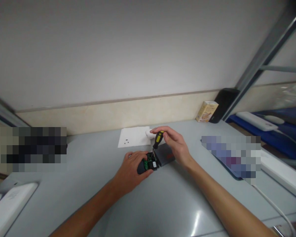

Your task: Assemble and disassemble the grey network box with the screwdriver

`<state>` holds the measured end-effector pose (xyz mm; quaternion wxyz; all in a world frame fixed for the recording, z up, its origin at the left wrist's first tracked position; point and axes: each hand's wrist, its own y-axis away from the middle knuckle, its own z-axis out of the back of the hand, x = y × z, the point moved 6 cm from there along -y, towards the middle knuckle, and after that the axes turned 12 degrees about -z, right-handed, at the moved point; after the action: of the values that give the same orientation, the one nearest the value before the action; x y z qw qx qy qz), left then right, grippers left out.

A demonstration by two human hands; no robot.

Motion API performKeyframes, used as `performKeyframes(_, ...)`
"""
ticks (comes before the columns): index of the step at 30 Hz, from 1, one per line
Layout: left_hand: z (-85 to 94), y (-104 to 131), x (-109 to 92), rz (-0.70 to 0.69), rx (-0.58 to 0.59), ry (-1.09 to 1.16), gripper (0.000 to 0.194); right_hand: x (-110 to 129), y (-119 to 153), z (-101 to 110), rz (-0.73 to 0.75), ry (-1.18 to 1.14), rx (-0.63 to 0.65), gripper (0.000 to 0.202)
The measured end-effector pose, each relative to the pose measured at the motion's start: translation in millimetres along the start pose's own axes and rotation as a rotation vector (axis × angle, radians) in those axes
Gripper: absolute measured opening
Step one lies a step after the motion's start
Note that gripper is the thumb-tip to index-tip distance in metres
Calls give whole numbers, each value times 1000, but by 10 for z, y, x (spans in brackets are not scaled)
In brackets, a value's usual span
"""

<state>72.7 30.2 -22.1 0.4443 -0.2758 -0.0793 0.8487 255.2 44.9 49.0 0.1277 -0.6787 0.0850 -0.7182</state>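
Note:
My left hand (135,168) grips a small dark electronic device (151,165) whose casing is off on top, baring a green circuit board and a black block with a white label. In my right hand (176,144) is a black-and-yellow screwdriver (159,139), held near upright, its tip down at the board's far edge. I cannot tell whether the tip sits in a screw. Just right of the device lies a flat dark grey panel (165,154), partly behind my right hand. Several tiny dark screws (126,141) rest on a white sheet of paper (135,133) behind my hands.
A small white object (150,134) sits at the paper's right edge. Against the wall stand a yellow box (206,112) and a black case (224,104). Blurred items lie left and right, with a white cable (271,200) at right and a white long object (17,207) at left.

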Motion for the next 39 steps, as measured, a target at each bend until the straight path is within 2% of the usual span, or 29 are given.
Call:
performKeyframes(4,3,1,-3,2,-1,-8,31,69,49,-9,97,53,-78,14)
performKeyframes(6,8,-2,-11,-1,2,-13,32,57,54,4,65,30,-86,13)
performKeyframes(9,16,-4,-18,-5,-3,-10,34,26,51,-7,12,-18,-43,24)
performKeyframes(15,17,-3,-16,-12,3,-15,37,0,39,1,67,74,-105,16)
performKeyframes(19,31,-14,-34,-9,13,-26,37,-52,20,9,-8,0,-32,30)
performKeyframes(21,34,-17,-40,-5,13,-33,38,-51,20,7,-13,-6,-15,27)
performKeyframes(26,24,-12,-39,-17,9,-45,34,-34,32,17,37,78,-91,18)
performKeyframes(29,30,-12,-39,-24,4,-45,31,-53,31,-12,-6,0,-31,26)
performKeyframes(31,36,-14,-40,-23,4,-43,31,-50,32,-27,-11,-32,0,24)
performKeyframes(34,45,-17,-41,-23,0,-45,31,-27,33,-2,36,18,-59,13)
performKeyframes(36,47,-17,-41,-26,-3,-52,30,-29,29,14,39,20,-85,16)
performKeyframes(39,48,-16,-45,-30,-10,-56,28,-44,18,-16,-14,-40,-14,25)
